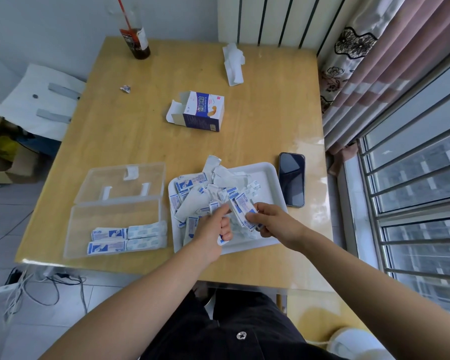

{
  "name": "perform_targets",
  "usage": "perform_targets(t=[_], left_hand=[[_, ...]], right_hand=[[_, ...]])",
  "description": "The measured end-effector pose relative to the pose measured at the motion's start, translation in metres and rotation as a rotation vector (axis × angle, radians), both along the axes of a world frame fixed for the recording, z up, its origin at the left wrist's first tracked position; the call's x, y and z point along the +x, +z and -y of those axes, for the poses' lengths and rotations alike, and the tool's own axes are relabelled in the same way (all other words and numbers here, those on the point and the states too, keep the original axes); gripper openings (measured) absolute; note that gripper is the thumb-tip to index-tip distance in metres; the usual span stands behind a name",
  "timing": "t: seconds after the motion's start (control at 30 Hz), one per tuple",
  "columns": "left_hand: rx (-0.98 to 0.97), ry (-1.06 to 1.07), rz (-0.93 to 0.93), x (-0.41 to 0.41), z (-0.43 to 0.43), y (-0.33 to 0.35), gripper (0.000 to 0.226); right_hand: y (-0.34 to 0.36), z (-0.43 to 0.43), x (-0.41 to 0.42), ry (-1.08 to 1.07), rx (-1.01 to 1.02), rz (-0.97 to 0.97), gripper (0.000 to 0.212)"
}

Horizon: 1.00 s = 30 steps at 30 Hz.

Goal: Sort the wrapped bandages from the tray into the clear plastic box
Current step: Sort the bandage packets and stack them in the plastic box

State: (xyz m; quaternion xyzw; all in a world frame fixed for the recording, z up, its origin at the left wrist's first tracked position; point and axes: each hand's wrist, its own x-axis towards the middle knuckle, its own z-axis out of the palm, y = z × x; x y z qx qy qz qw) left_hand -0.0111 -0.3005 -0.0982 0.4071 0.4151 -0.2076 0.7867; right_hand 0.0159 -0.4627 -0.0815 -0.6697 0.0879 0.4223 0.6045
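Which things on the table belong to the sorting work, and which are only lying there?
For the job: wrapped bandages, white tray, clear plastic box, left hand and right hand gripping bandages.
Only lying there: phone, opened carton, drink bottle, tissue, paper scrap.

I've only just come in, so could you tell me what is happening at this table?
A person is sorting wrapped bandages heaped on a white tray. Both the left hand and the right hand grip a few bandages over the tray. The open clear plastic box to the left already holds a few laid in rows; many remain in the tray.
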Motion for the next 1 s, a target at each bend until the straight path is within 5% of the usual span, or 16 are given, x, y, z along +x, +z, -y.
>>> perform_targets(t=[0.3,0.5,0.73,1.0], left_hand=[[0.079,-0.030,0.088,0.001,-0.005,0.002,0.030],[0.080,0.007,0.105,0.003,-0.010,0.005,0.028],[0.050,-0.142,0.120,0.005,-0.023,0.011,0.036],[0.076,-0.140,0.120,0.011,-0.019,0.012,0.034]], right_hand=[[0.004,0.001,-0.004,0.162,0.017,0.074,0.007],[0.003,0.008,0.002,-0.111,0.154,-0.085,0.016],[0.009,0.011,0.003,-0.025,0.247,-0.210,0.037],[0.004,-0.010,0.003,-0.025,0.291,-0.202,0.023]])
